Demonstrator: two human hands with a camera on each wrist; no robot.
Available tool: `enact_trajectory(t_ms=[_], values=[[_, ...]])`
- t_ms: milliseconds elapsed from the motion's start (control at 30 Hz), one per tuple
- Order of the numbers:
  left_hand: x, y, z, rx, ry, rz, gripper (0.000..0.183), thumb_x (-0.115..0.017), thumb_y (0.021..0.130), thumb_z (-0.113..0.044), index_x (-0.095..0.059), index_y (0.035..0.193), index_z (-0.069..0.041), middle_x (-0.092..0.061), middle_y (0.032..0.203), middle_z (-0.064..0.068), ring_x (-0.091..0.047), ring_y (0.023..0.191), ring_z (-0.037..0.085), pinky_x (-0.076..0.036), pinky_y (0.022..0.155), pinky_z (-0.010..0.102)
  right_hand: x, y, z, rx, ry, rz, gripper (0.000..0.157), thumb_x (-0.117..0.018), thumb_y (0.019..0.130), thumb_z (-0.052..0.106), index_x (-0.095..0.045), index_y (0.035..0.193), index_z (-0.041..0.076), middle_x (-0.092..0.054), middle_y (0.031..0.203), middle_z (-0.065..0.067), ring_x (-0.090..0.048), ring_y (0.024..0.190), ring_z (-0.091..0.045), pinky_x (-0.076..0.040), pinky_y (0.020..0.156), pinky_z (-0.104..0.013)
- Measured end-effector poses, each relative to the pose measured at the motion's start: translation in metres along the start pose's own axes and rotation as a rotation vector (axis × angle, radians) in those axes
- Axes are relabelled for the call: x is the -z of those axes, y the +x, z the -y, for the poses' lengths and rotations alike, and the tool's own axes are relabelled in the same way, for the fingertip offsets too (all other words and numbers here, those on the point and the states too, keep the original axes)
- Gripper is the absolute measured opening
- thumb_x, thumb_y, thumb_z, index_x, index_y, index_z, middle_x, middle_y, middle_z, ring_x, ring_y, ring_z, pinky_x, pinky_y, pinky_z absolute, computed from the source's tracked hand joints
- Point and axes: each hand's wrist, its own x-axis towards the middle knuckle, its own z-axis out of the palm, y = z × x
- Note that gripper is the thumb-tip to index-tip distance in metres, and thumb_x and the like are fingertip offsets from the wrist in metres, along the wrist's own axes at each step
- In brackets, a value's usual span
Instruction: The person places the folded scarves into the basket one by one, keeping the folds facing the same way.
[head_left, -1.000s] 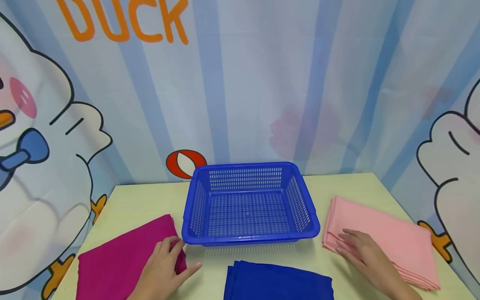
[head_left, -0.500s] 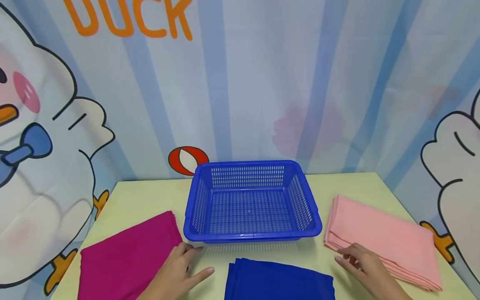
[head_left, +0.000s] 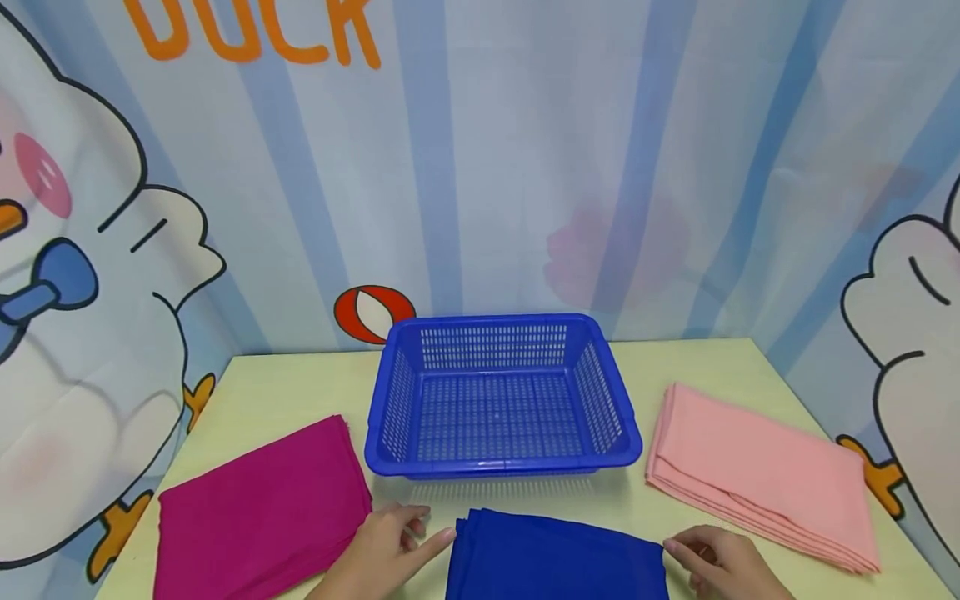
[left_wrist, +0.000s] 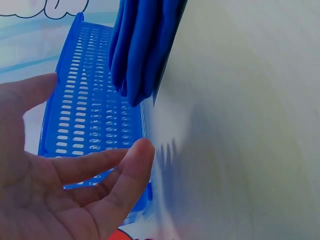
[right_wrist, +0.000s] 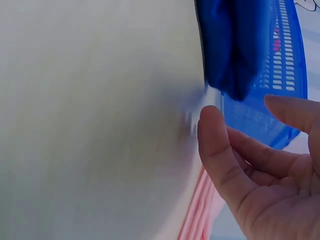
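Observation:
A folded blue cloth (head_left: 558, 558) lies at the front middle of the table, its layered edge (left_wrist: 142, 55) showing in the left wrist view. My left hand (head_left: 386, 550) is at its left side, thumb tip near the cloth's corner and fingers apart. At the opposite side, my right hand (head_left: 723, 562) has its fingertips right at the cloth's right corner. In the right wrist view a gap shows between that hand's thumb and fingers (right_wrist: 214, 130), with the cloth's end (right_wrist: 232, 60) just beyond. Neither hand grips anything.
Behind the blue cloth stands a blue plastic basket (head_left: 495, 417) with nothing in it. A folded magenta cloth (head_left: 262, 508) lies on the left, a folded pink cloth (head_left: 765, 483) on the right. A printed curtain (head_left: 510, 167) hangs behind the pale table (head_left: 300, 383).
Both hands have moved inward, the left from the magenta cloth and the right from the pink cloth, to either side of the blue cloth. The cloths and basket have stayed put.

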Motion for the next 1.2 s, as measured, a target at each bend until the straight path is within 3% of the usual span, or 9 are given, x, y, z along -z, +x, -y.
enact_trajectory(t_ms=[233,367,500,733,1000,1200], values=[[-0.005,0.002,-0.003,0.084,-0.046,-0.025,0.067,-0.069,0.090,-0.052,-0.066,0.113,0.011,-0.064,0.082,0.001,-0.063,0.077,0.016,-0.058,0.069,0.037,-0.011,0.000,0.003,-0.094,0.015,-0.023,0.043,-0.061,0.099,0.035,-0.072,0.101,-0.006,-0.063,0.070,0.000,-0.060,0.063,-0.018,-0.050,0.058,-0.030],[-0.007,0.002,-0.003,0.124,-0.072,-0.018,0.070,-0.065,0.092,-0.054,-0.065,0.114,0.012,-0.066,0.078,0.000,-0.063,0.068,0.014,-0.059,0.073,0.041,-0.015,-0.002,0.002,-0.121,0.034,-0.010,0.044,-0.060,0.099,0.038,-0.073,0.095,-0.004,-0.061,0.069,0.000,-0.058,0.064,-0.018,-0.049,0.059,-0.032],[-0.010,0.002,-0.003,0.133,-0.107,-0.004,0.062,-0.063,0.096,-0.048,-0.066,0.112,0.012,-0.067,0.072,0.000,-0.065,0.060,0.014,-0.058,0.080,0.048,-0.020,-0.005,-0.001,-0.147,0.094,0.013,0.045,-0.061,0.098,0.041,-0.073,0.091,-0.001,-0.062,0.069,-0.001,-0.058,0.065,-0.019,-0.049,0.060,-0.033],[-0.013,0.001,-0.010,0.230,-0.139,0.052,0.064,-0.068,0.089,-0.055,-0.068,0.110,0.006,-0.066,0.075,0.002,-0.066,0.067,0.015,-0.060,0.076,0.042,-0.021,-0.008,-0.005,-0.140,0.208,0.080,0.047,-0.059,0.099,0.039,-0.071,0.097,-0.006,-0.064,0.073,-0.003,-0.061,0.070,-0.020,-0.052,0.062,-0.035],[-0.017,0.001,-0.007,0.218,-0.240,0.113,0.055,-0.072,0.090,-0.045,-0.069,0.106,0.008,-0.069,0.077,0.005,-0.069,0.067,0.019,-0.061,0.072,0.040,-0.027,-0.008,-0.004,-0.190,0.194,0.073,0.044,-0.061,0.098,0.037,-0.071,0.093,-0.006,-0.064,0.073,-0.002,-0.061,0.070,-0.018,-0.053,0.063,-0.035],[-0.022,0.000,-0.001,0.177,-0.277,0.116,0.053,-0.072,0.091,-0.039,-0.069,0.106,0.011,-0.071,0.078,0.007,-0.071,0.065,0.022,-0.061,0.068,0.040,-0.033,-0.010,-0.006,-0.181,0.156,0.047,0.042,-0.065,0.096,0.037,-0.072,0.087,-0.003,-0.061,0.069,0.000,-0.057,0.067,-0.016,-0.050,0.060,-0.033]])
